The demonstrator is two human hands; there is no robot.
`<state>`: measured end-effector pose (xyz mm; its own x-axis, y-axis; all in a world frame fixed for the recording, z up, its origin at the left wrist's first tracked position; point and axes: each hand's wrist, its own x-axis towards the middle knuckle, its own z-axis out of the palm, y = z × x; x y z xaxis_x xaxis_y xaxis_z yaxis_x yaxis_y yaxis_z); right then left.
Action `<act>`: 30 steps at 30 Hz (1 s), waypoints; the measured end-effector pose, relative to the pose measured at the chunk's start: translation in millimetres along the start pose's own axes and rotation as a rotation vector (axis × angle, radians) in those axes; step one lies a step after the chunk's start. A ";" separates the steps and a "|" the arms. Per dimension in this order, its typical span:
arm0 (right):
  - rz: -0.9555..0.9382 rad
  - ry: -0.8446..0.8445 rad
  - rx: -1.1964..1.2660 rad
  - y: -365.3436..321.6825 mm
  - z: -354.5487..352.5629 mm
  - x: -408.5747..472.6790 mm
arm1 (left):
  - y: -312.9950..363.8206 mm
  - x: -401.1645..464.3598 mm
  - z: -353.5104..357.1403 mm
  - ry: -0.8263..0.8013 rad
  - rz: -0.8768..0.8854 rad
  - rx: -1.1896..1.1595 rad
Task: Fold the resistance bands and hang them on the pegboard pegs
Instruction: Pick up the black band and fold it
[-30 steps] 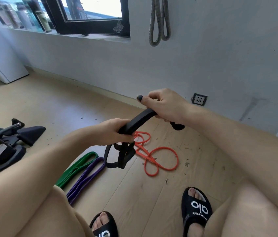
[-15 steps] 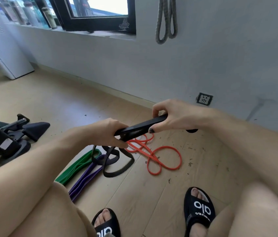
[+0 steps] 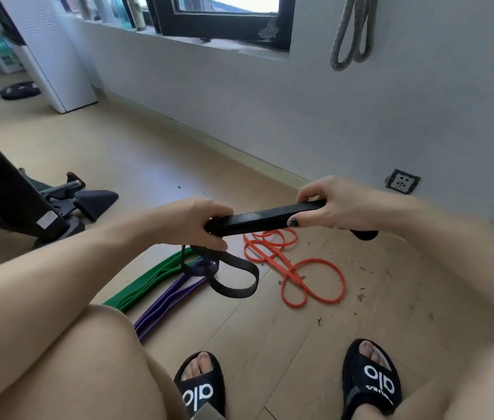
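A black resistance band [image 3: 258,221] is stretched flat between both hands above the floor. My left hand [image 3: 197,221] grips its left end, where loose loops hang down to the floor. My right hand [image 3: 330,207] grips the right end, a folded tip sticking out past the wrist. On the floor lie an orange band [image 3: 297,274] in tangled loops, a green band [image 3: 151,280] and a purple band [image 3: 173,298]. A grey band [image 3: 352,34] hangs folded on the wall at the top right; its peg is out of view.
Black exercise equipment [image 3: 27,204] stands at the left. A white unit [image 3: 54,56] sits by the window wall, with a dark weight plate [image 3: 19,90] beside it. A wall socket [image 3: 402,181] is low on the right. My feet in black sandals [image 3: 370,380] rest on the wooden floor.
Both hands have levelled the black band and drawn it flatter between them. The hanging loops have dropped lower and spread onto the floor. The view has shifted right.
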<state>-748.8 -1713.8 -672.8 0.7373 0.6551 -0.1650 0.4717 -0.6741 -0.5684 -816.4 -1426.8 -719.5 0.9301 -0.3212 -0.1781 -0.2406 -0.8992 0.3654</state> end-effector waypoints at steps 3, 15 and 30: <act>-0.033 -0.100 -0.102 -7.0 13.6 9.5 | -17.7 -16.3 0.7 -0.016 -0.043 0.033; -0.137 -0.570 -0.311 -67.1 128.1 115.9 | -134.4 -159.0 86.1 -0.215 -0.403 0.011; -0.019 -0.974 -0.294 0.8 334.2 202.1 | -178.9 -213.3 271.7 -0.371 -0.778 -0.628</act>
<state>-761.0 -1467.9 -976.0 0.0757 0.5709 -0.8175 0.6762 -0.6320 -0.3787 -1047.1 -1278.2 -995.1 0.5980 0.1102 -0.7939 0.6680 -0.6158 0.4178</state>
